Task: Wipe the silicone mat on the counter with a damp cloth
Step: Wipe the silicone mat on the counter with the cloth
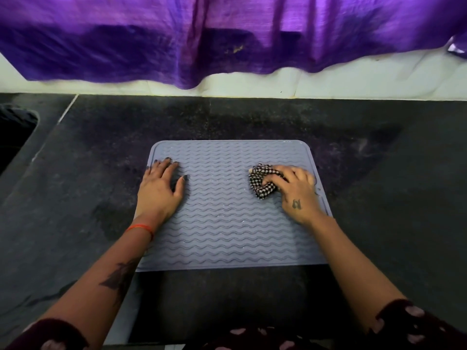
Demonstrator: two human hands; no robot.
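From the head camera, a grey-blue silicone mat (227, 218) lies flat on the dark speckled table (391, 198), square to the person, with rounded far corners and a raised rim around its edge. Its whole face is covered in rows of fine wavy ridges that run from side to side, and small glints show along some of them.

The left hand (161, 190) rests palm down on the mat's left part, its fingers (169, 166) straight and slightly spread, holding nothing; their dark-painted tips reach toward the mat's far left corner, and the outermost one lies at the mat's left edge. An orange thread band (141, 228) circles that wrist.

The right hand (298, 190) sits on the mat's right part, near its right rim. Its fingers are curled over a bunched cloth (261, 183) in a small black-and-white check, pinning it against the mat. The cloth bulges out to the left of these fingers, toward the left hand, with a wide stretch of bare ridges between the two hands.

Beyond both sets of fingertips the table runs to a white tiled strip (353, 84), over which a purple curtain (227, 34) hangs in folds. Far left of the left fingers, a dark sink opening (15, 132) is cut into the table.
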